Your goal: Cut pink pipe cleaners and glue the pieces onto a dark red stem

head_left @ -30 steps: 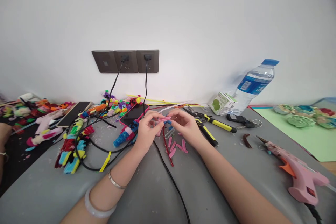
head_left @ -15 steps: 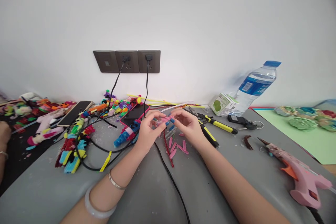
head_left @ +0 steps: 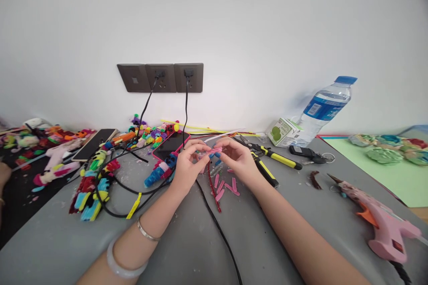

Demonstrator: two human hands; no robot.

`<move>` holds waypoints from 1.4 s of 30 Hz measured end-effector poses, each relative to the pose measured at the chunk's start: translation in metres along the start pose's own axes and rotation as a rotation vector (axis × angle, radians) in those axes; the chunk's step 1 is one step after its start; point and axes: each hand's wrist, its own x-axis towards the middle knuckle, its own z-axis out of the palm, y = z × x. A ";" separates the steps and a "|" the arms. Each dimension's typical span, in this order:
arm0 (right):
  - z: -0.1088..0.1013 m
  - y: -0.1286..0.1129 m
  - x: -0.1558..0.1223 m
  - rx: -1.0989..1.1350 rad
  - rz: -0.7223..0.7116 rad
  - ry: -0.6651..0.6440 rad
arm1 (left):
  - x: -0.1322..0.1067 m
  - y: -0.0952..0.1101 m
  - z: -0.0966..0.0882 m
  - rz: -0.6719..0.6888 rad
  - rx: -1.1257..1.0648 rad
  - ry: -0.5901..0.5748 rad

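Between my fingertips is a short pink pipe cleaner piece (head_left: 216, 149), pinched from both sides. My left hand (head_left: 190, 165) is closed on its left end, thumb against fingers. My right hand (head_left: 240, 160) pinches the right end, and the two thumbs nearly meet. Fingers cover part of the piece, so its full shape is hidden. Just below lie several loose pink pipe cleaner pieces (head_left: 220, 195) on the grey tabletop (head_left: 187, 249). A red glittery pipe cleaner (head_left: 214, 192) runs downward from under my hands, close to a black cable (head_left: 217, 225).
Pliers with yellow-black handles (head_left: 281, 158) lie right of my hands, and a pink glue gun (head_left: 384, 231) is farther right. A tilted water bottle (head_left: 326, 109) and a box (head_left: 282, 132) stand by the wall. Colourful pipe cleaner figures (head_left: 92, 191) and a phone (head_left: 95, 143) are left. Another person's hand (head_left: 4, 173) shows at the left edge.
Both hands keep their pinch on the pink piece, with only slight finger movement. The view has shifted a little, and the other person's hand has drawn toward the left edge.
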 end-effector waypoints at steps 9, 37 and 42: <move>-0.001 0.002 0.000 -0.006 -0.013 -0.007 | 0.000 0.002 0.002 -0.017 0.009 -0.018; 0.002 -0.001 0.000 -0.041 0.004 -0.018 | -0.001 0.006 0.004 -0.027 0.019 -0.015; 0.001 0.000 0.000 -0.042 0.008 -0.032 | -0.001 0.006 0.004 -0.018 0.032 -0.003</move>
